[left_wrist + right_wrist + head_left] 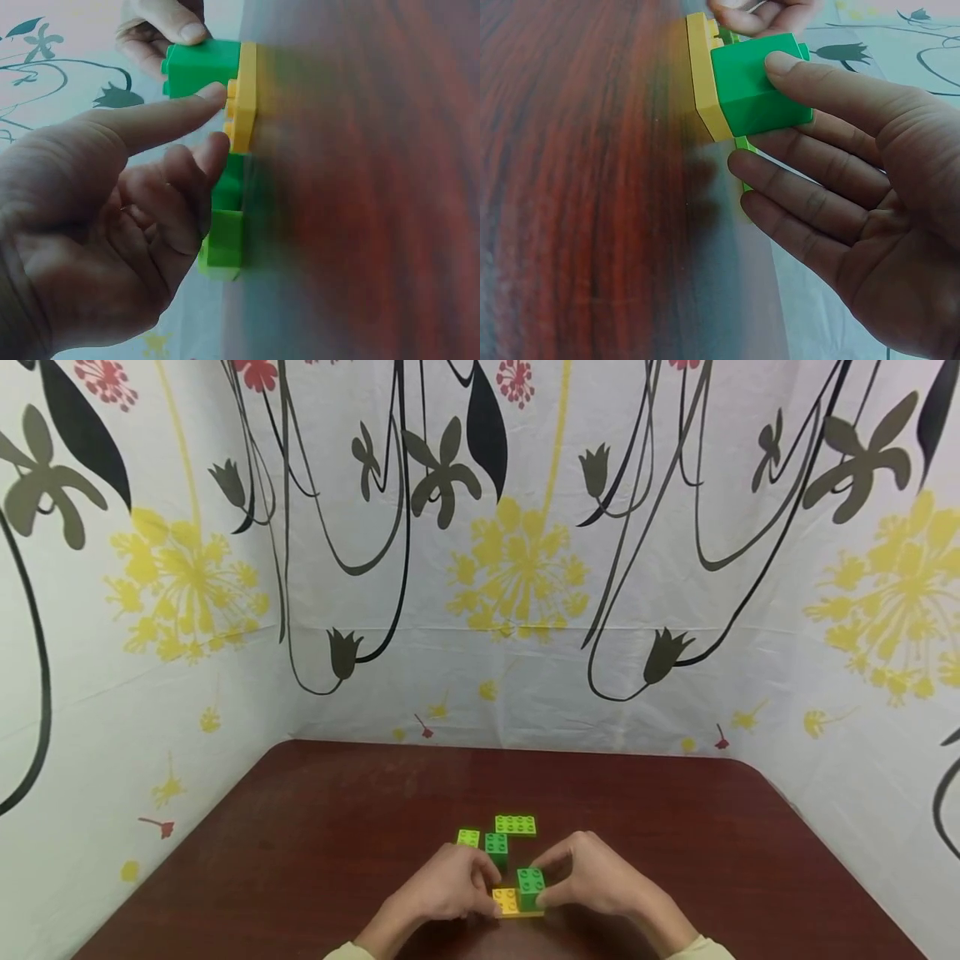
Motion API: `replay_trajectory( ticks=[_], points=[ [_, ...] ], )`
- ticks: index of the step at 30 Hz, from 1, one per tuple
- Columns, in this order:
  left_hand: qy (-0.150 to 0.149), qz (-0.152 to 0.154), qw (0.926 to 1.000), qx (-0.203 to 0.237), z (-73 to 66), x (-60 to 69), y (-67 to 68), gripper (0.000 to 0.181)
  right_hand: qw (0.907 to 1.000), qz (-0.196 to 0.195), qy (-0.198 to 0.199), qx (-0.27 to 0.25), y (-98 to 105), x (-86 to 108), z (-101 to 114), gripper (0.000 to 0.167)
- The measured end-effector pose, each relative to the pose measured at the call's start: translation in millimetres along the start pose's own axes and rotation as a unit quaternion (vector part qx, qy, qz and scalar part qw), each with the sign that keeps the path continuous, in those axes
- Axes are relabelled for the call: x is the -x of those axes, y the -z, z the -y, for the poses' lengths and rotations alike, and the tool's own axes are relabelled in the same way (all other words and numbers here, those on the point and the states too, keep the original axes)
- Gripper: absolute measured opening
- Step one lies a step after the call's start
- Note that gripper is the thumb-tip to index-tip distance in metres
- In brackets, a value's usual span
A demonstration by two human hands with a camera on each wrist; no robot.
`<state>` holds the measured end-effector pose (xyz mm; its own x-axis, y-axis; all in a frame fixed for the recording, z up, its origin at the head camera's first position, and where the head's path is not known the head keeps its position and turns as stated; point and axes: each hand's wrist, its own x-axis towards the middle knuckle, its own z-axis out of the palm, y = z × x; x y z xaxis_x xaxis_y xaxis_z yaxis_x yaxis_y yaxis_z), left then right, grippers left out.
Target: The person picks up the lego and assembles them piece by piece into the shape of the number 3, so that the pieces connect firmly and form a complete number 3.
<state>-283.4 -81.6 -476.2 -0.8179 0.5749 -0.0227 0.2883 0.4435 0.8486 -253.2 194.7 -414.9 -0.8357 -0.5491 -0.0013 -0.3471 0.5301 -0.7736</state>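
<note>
Pinching the green block (531,887) in my right hand (600,877), thumb on its near side and fingers around the far side, I hold it upright on the right half of the yellow plate (505,900). The plate lies flat on the table (750,852) in front of me, its left studs bare, and my left hand (453,883) grips that left end between thumb and index finger. The step looks to me like seating the block squarely. I'd best line its sides up with the plate's edges, press straight down with even force and avoid rocking it, while the left pinch stops the plate sliding. From the right wrist I make out no gap at the seam, though I cannot tell whether the studs are fully engaged.

Both forearms come in low from the near side, angled towards each other, palms facing inward. My spare right fingers stretch out loosely; the left ones curl towards the palm. Just beyond my left hand stand a second green block (496,847) and a light green block (468,837).
</note>
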Motion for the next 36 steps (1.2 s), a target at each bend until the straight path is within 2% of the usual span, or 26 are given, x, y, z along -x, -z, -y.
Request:
replay_trajectory(
  ticks=[1, 3, 5, 7, 10, 14, 17, 21, 26, 30, 36],
  points=[
    [-0.004, -0.006, 1.0000, 0.000, 7.5, -3.8, 1.5, 0.026, 1.0000, -0.001, 0.002, 0.002, 0, -0.3, 0, 0.032],
    [-0.008, -0.021, 0.9997, -0.010, 11.3, -5.9, 6.5, 0.024, 1.0000, -0.003, 0.004, 0.003, -1, -0.8, 0, 0.032],
    [-0.009, -0.054, 0.9980, -0.032, -2.3, 0.3, 11.7, 0.021, 1.0000, -0.004, 0.004, 0.002, -1, -1.2, -1, 0.032],
    [-0.001, -0.093, 0.9944, -0.052, -23.5, 10.0, 17.1, 0.020, 1.0000, -0.004, 0.004, -0.002, -2, -1.3, -1, 0.031],
    [0.017, -0.147, 0.9858, -0.079, -47.0, 21.9, 20.2, 0.023, 1.0000, -0.006, 0.001, -0.004, -2, -0.9, -1, 0.032],
    [0.067, -0.186, 0.9721, -0.126, -57.4, 26.6, 18.9, 0.033, 0.9999, -0.010, -0.001, -0.001, -2, -0.2, 0, 0.032],
    [0.111, -0.197, 0.9627, -0.148, -57.6, 24.2, 16.6, 0.042, 0.9999, -0.013, 0.000, 0.002, -2, 0.1, 0, 0.033],
    [0.144, -0.207, 0.9546, -0.159, -54.1, 19.6, 14.3, 0.051, 0.9998, -0.017, 0.001, 0.008, -2, 0.2, 0, 0.033],
    [0.171, -0.215, 0.9481, -0.161, -49.6, 17.1, 12.1, 0.056, 0.9997, -0.020, 0.003, 0.014, -3, 0.1, -2, 0.033],
    [0.186, -0.210, 0.9457, -0.164, -46.2, 16.3, 10.5, 0.058, 0.9997, -0.020, 0.003, 0.012, -4, 0.2, -2, 0.033],
    [0.192, -0.205, 0.9442, -0.172, -46.3, 15.9, 9.2, 0.052, 0.9998, -0.021, 0.003, 0.007, -4, 0.5, -1, 0.033]
  ],
)
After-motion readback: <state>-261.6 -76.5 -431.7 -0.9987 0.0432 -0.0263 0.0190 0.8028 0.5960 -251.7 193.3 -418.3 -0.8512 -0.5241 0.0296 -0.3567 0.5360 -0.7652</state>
